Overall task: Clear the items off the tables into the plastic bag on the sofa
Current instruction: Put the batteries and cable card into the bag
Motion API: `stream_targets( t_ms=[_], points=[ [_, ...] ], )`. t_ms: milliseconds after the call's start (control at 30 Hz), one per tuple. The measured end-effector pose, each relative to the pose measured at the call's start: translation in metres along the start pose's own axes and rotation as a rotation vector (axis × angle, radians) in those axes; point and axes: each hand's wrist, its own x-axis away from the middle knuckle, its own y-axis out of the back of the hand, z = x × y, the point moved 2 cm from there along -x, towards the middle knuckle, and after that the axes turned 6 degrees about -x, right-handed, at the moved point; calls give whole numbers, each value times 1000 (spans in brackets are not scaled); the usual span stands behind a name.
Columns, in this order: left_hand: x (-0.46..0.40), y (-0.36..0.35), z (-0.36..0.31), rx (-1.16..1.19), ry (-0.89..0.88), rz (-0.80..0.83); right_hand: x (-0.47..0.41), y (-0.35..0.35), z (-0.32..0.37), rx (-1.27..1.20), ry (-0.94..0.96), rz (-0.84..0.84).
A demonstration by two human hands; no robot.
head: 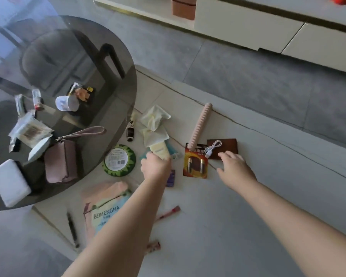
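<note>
Forearms: two bare forearms reach out from the near edge of the view over the white desk (258,156).
Left hand (155,166): fingers curled down onto a pale yellow packet (159,151) mid-desk; it looks to be grasping it, though the fingertips are hidden.
Right hand (235,166): released, fingers spread, hovering just over the brown card (228,146) and the white cable (213,147) lying on it.
Step in hand: collecting the first loose items, by my reading; nearly everything remains out.
Next move: lift the packet clear of the crumpled wrappers (154,118) it touches, pinch up the cable and card, then carry them to the bag.
Plastic bag and sofa: neither is in view.
White desk, counted: one battery card (195,162) holding two batteries, one pink ribbed stick (200,125), one round green tin (119,159), one printed pouch (102,208), one black pen (72,226), one red pen (169,212), one dark tube (130,130), one purple item (171,177) partly hidden by the left arm.
Round glass desk (78,47), counted: one pink wristlet purse (61,158), one white box (9,181), one white cup (67,102), one pack of cotton swabs (30,130); the smaller bits behind are too blurred to count.
</note>
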Motion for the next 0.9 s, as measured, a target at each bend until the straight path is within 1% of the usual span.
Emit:
stream_targets(
  t_ms=[67, 133, 200, 333, 467, 567, 667, 733, 767, 833, 867, 900],
  points=[
    [-18, -8, -3, 5, 44, -67, -19, -7, -6, 25, -19, 9],
    [-32, -15, -5, 71, 67, -90, -37, -14, -10, 62, -38, 0],
    [-43, -24, -5, 145, 57, -103, -54, -20, -10, 76, -49, -26],
    [-50, -34, 3, 191, 7, -120, -73, -32, -8, 81, -55, -14],
    [-44, -39, 8, 159, -54, -75, -61, -35, -15, 187, -29, -76],
    [-32, -41, 12, 135, -64, -33, -39, -40, -18, 278, 7, -103],
    [-15, -42, 17, 110, -73, -63, -17, -46, -25, 336, 55, -102],
    [-2, -43, 18, 143, -93, -75, -9, -46, -29, 306, 70, -90],
    [4, -45, 18, 183, -100, -54, -7, -42, -31, 244, 66, -111],
    [15, -51, 14, 267, -128, 30, -3, -32, -36, 86, 25, -174],
    [18, -55, 10, 269, -155, 70, -3, -30, -40, 62, 21, -185],
    [20, -59, 5, 240, -189, 101, -3, -29, -45, 88, 29, -162]
  ],
)
